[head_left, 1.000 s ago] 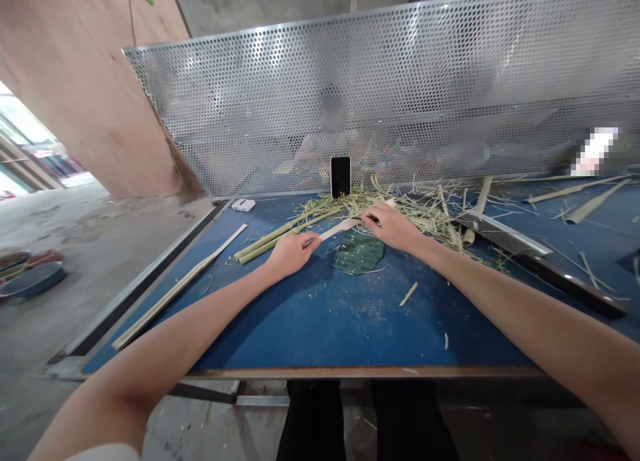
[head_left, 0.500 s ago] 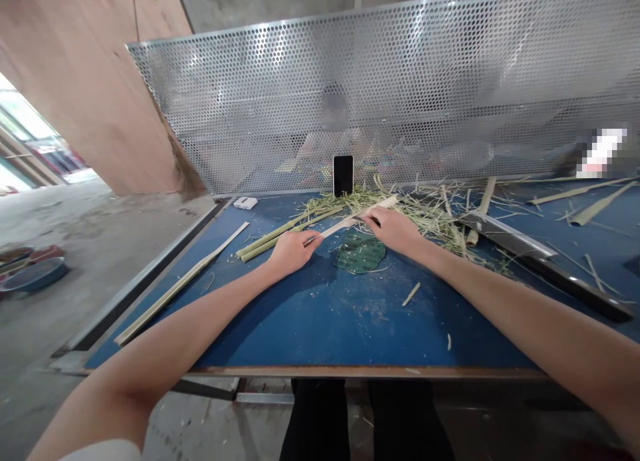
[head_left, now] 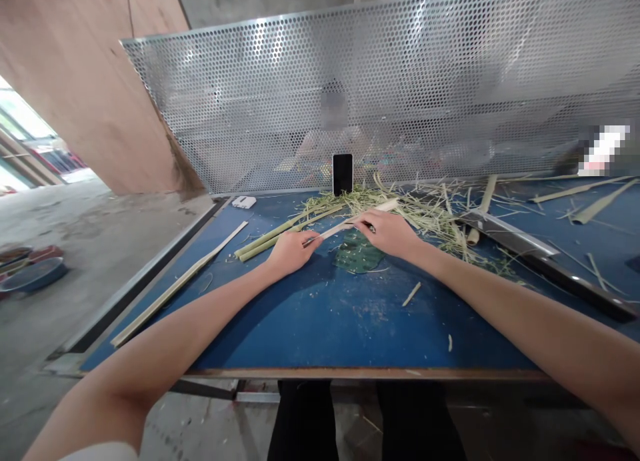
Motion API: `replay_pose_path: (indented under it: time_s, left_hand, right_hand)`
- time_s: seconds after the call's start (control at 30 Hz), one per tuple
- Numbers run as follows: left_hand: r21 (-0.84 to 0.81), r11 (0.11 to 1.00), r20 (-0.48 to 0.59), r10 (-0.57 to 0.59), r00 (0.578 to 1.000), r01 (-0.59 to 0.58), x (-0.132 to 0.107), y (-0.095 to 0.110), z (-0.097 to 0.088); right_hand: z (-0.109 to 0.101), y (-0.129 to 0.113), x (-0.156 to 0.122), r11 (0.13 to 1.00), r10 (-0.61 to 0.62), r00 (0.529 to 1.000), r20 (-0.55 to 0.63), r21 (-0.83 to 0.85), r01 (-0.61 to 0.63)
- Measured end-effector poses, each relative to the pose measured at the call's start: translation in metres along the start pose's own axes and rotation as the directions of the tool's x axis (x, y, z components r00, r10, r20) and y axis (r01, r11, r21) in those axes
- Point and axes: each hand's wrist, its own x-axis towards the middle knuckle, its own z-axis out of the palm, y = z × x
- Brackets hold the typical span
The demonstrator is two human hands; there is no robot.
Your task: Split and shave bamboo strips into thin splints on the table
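Note:
A pale, flat strip of plant stalk (head_left: 333, 231) slants up to the right above the blue table. My left hand (head_left: 293, 251) pinches its lower end. My right hand (head_left: 385, 231) is closed at the strip's middle, fingers against it. A thin dark tip, perhaps a small blade, shows at those fingertips; most of it is hidden by the hand. The strip's far end (head_left: 387, 205) emerges beyond my right hand. Beneath lies a dark green flat piece (head_left: 357, 253) dotted with shavings. Several uncut green stalks (head_left: 270, 241) lie beside my left hand.
Shredded fibres (head_left: 430, 214) heap behind my hands. A phone (head_left: 343, 174) stands upright before a perforated metal screen (head_left: 280, 107). A large cleaver (head_left: 530, 247) lies at right, near more stalks (head_left: 600, 204). Another pale strip (head_left: 175, 289) and a white object (head_left: 245, 202) lie left.
My right hand has shifted slightly left and down along the strip, toward my left hand. The left hand keeps its pinch in nearly the same place.

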Motion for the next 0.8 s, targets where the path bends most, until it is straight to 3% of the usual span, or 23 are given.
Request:
replay_pose_path:
  time_s: [0.27,0.47,0.8]
  left_hand:
    - [0.013,1.0,0.119,-0.019,0.993,0.017,0.001,0.005,-0.004]
    - [-0.059,0.998,0.139,0.027,0.99,-0.019,0.0,0.001,-0.002]
    - [0.012,1.0,0.208,0.023,0.978,-0.026,0.001,-0.001,-0.002]
  right_hand:
    - [0.001,0.013,0.004,0.997,-0.015,0.989,0.145,0.079,0.004]
    - [0.004,0.027,0.005,0.995,0.007,0.991,0.136,0.097,-0.02]
    - [0.011,0.041,0.006,0.987,-0.012,0.986,0.166,0.161,-0.015]
